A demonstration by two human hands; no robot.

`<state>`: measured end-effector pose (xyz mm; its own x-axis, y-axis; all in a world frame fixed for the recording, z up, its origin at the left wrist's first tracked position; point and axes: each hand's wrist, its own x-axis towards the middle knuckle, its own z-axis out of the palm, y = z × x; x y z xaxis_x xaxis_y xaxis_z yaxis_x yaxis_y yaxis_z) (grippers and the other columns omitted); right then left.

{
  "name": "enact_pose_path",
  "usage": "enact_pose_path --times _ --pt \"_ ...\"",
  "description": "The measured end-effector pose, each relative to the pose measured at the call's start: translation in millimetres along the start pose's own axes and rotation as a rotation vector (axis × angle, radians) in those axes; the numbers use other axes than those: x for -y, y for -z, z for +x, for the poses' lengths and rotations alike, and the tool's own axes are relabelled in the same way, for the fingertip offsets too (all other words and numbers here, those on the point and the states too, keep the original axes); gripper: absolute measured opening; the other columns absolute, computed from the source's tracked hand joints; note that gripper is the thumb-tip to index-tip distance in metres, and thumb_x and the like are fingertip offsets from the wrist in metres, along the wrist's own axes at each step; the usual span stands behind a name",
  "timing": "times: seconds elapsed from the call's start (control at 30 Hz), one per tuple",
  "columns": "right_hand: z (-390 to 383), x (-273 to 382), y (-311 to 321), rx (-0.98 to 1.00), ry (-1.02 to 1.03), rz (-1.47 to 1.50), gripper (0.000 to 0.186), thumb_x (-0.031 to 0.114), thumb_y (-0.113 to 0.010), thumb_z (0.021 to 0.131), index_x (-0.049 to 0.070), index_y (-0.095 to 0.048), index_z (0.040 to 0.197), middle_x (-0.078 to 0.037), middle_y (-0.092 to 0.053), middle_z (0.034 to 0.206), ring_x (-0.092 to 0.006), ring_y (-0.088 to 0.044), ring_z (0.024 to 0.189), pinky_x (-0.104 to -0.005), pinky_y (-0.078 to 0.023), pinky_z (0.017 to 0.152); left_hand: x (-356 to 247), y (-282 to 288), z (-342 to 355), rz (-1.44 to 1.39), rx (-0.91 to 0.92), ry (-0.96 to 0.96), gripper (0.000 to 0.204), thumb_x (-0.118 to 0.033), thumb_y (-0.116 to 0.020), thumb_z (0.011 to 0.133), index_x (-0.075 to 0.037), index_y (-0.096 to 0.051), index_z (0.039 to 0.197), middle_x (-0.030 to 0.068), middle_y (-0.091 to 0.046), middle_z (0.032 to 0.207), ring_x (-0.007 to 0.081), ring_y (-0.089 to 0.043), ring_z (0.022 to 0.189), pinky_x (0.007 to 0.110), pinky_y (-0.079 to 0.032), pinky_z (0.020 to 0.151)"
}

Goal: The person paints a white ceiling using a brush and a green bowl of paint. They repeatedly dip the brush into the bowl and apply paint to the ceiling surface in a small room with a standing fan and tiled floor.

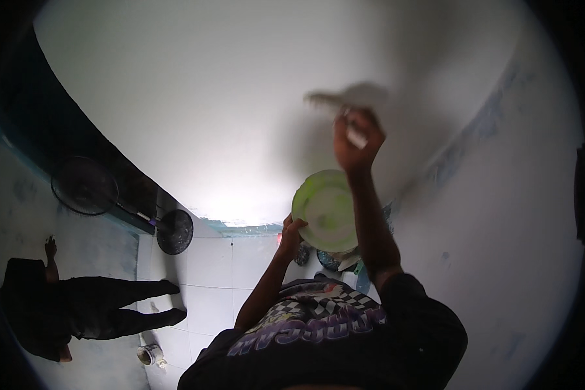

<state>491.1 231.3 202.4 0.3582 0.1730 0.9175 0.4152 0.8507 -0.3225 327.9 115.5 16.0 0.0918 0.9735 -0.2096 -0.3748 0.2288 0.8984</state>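
Note:
My left hand grips the rim of a light green plate, its thumb over the edge. White paste is smeared across the middle of the plate. My right hand is raised above and beyond the plate, fingers closed around a flat scraper. The scraper is blurred and lies against or very near the white wall; I cannot tell if it touches. My right forearm covers part of the plate's right edge.
At left a standing fan rests on a round dark base. Another person in dark clothes stands there. A small bucket sits on the tiled floor. Bundled items lie below the plate. A side wall rises at right.

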Motion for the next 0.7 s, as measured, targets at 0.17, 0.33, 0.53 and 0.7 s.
enact_pose_path --times 0.17,0.33,0.53,0.7 --pt "75.0 23.3 -18.6 -0.153 0.269 -0.065 0.017 -0.005 -0.064 0.069 0.003 -0.060 0.083 -0.013 -0.067 0.085 -0.0263 -0.065 0.073 -0.0326 -0.053 0.066 11.4 16.5 14.3 0.009 -0.001 0.022 0.049 -0.016 -0.050 0.075 0.002 -0.049 0.120 0.0105 -0.058 0.101 0.0187 -0.058 0.086 0.029 -0.049 0.073" --pt "-27.4 -31.7 -17.3 0.033 0.107 -0.016 0.013 -0.004 -0.063 0.070 0.002 -0.059 0.081 -0.015 -0.066 0.086 -0.0286 -0.067 0.076 -0.0333 -0.054 0.069 19.9 25.5 26.4 -0.029 0.001 0.028 0.050 -0.015 -0.050 0.074 0.003 -0.049 0.121 0.0121 -0.058 0.104 0.0211 -0.059 0.091 0.031 -0.050 0.078" --pt "-107.0 -54.5 8.6 0.206 -0.249 0.020 0.010 -0.001 -0.061 0.070 0.003 -0.057 0.078 -0.014 -0.065 0.079 -0.0282 -0.066 0.072 -0.0341 -0.053 0.066 44.4 45.7 44.3 -0.053 -0.023 0.044 0.050 -0.013 -0.050 0.074 0.003 -0.048 0.121 0.0148 -0.057 0.109 0.0245 -0.058 0.097 0.034 -0.048 0.086" --pt "33.1 -42.5 -24.6 -0.219 0.208 -0.102 0.011 -0.001 -0.063 0.069 0.004 -0.062 0.079 -0.012 -0.065 0.078 -0.0249 -0.063 0.067 -0.0313 -0.052 0.061 41.6 46.7 38.3 -0.098 -0.039 0.057 0.048 -0.011 -0.052 0.074 0.003 -0.049 0.119 0.0146 -0.057 0.109 0.0260 -0.058 0.100 0.036 -0.047 0.090"
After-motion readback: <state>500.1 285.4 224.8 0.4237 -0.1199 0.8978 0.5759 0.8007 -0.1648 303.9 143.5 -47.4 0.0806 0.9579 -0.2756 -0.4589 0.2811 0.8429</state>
